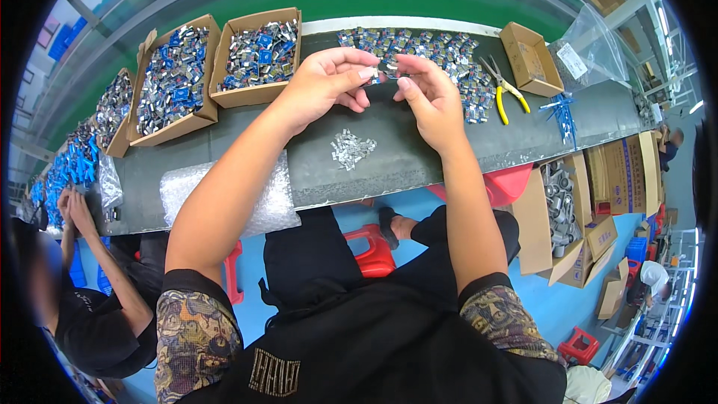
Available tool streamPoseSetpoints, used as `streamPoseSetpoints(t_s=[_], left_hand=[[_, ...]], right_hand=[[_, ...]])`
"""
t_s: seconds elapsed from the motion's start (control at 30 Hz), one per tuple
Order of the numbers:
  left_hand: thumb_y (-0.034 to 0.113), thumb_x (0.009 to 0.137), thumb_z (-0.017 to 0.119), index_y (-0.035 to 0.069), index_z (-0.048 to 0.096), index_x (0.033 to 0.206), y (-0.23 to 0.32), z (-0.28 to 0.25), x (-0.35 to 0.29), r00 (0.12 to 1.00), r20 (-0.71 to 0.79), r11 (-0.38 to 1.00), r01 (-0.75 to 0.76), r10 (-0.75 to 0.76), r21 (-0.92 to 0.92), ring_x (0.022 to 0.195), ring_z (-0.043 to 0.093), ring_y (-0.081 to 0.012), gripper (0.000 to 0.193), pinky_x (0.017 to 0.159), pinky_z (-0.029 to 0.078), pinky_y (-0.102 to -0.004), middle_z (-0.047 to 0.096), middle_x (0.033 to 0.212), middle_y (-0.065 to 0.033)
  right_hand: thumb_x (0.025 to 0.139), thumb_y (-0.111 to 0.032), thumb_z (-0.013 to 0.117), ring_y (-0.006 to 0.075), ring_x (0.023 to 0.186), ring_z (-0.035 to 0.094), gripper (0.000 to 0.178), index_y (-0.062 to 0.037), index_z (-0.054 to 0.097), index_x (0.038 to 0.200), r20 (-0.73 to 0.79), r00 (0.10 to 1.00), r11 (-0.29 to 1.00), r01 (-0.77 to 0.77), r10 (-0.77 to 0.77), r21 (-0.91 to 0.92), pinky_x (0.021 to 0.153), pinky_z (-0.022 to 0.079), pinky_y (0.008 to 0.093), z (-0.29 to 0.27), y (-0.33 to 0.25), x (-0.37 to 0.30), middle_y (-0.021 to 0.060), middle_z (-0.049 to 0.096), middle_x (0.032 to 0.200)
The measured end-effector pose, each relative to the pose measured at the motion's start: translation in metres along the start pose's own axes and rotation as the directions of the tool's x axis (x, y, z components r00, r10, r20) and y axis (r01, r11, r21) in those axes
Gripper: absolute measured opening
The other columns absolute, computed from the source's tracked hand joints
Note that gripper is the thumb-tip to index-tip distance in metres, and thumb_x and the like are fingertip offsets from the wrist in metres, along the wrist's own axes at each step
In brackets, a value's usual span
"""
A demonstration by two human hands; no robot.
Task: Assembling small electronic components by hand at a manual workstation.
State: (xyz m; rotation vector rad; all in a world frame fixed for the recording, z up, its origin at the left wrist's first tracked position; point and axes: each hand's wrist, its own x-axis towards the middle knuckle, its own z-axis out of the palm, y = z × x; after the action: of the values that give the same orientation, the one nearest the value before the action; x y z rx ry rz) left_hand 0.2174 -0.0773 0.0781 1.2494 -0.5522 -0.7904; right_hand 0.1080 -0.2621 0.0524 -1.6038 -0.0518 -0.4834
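Above dark bench (419, 157), small part (384, 71) sits pinched between both hands' grip.

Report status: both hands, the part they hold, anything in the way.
Left hand and right hand pinch one small metal part together above the bench. Heap of metal clips lies below. Nothing blocks the hands.
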Motion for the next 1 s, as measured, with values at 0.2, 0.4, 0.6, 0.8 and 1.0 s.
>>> streamPoseSetpoints(t_s=[0.2,0.4,0.6,0.8,1.0], left_hand=[[0.019,0.095,0.064,0.001,0.059,0.122,0.0009,0.0018,-0.0021,0.994,0.107,1.0,-0.023,0.023,0.002,0.075,0.064,-0.0111,0.034,0.068,0.057,-0.0265,0.067,0.103,-0.0061],[0.022,0.097,0.06,0.001,0.059,0.123,0.0046,0.0043,-0.005,0.992,0.12,0.999,-0.041,0.043,-0.018,0.076,0.065,-0.0118,0.033,0.07,0.057,-0.0269,0.067,0.1,-0.0063],[0.027,0.097,0.061,0.002,0.058,0.121,0.0049,0.0026,-0.0058,0.993,0.117,1.0,-0.01,0.009,0.006,0.076,0.066,-0.0149,0.034,0.07,0.056,-0.0276,0.064,0.094,-0.0075],[0.028,0.098,0.06,0.002,0.059,0.12,0.0044,0.0023,-0.0055,0.996,0.094,0.999,0.005,-0.008,0.037,0.074,0.067,-0.0151,0.034,0.07,0.056,-0.0273,0.064,0.09,-0.0069],[0.028,0.098,0.06,0.002,0.059,0.12,0.0044,0.0026,-0.0057,0.995,0.093,0.999,0.028,-0.031,0.033,0.074,0.067,-0.0144,0.034,0.07,0.056,-0.027,0.064,0.09,-0.0066]], right_hand=[[0.094,-0.014,0.063,0.0112,0.083,0.061,0.036,-0.0017,0.056,0.127,0.025,1.0,0.996,-0.02,0.017,0.092,0.07,0.045,0.023,-0.0032,-0.0054,-0.0003,0.0062,0.062,0.112],[0.093,-0.012,0.064,0.0114,0.083,0.061,0.038,-0.0004,0.055,0.128,0.022,0.999,0.995,-0.03,0.028,0.098,0.072,0.046,0.0236,-0.0034,-0.0059,-0.0004,0.0077,0.061,0.115],[0.091,-0.005,0.065,0.0137,0.09,0.061,0.039,0.0016,0.053,0.127,0.041,0.999,0.993,-0.027,0.022,0.117,0.08,0.051,0.028,-0.0039,-0.0048,0.0003,0.011,0.061,0.118],[0.091,-0.004,0.066,0.0145,0.093,0.062,0.039,0.0026,0.053,0.127,0.046,0.999,0.996,-0.006,0.002,0.085,0.08,0.052,0.0289,-0.0046,-0.0048,0.0,0.0121,0.061,0.119],[0.089,-0.002,0.066,0.0139,0.093,0.062,0.041,0.003,0.053,0.127,0.067,0.998,0.997,-0.011,0.005,0.082,0.08,0.052,0.0281,-0.005,-0.0033,-0.0011,0.0121,0.061,0.119]])
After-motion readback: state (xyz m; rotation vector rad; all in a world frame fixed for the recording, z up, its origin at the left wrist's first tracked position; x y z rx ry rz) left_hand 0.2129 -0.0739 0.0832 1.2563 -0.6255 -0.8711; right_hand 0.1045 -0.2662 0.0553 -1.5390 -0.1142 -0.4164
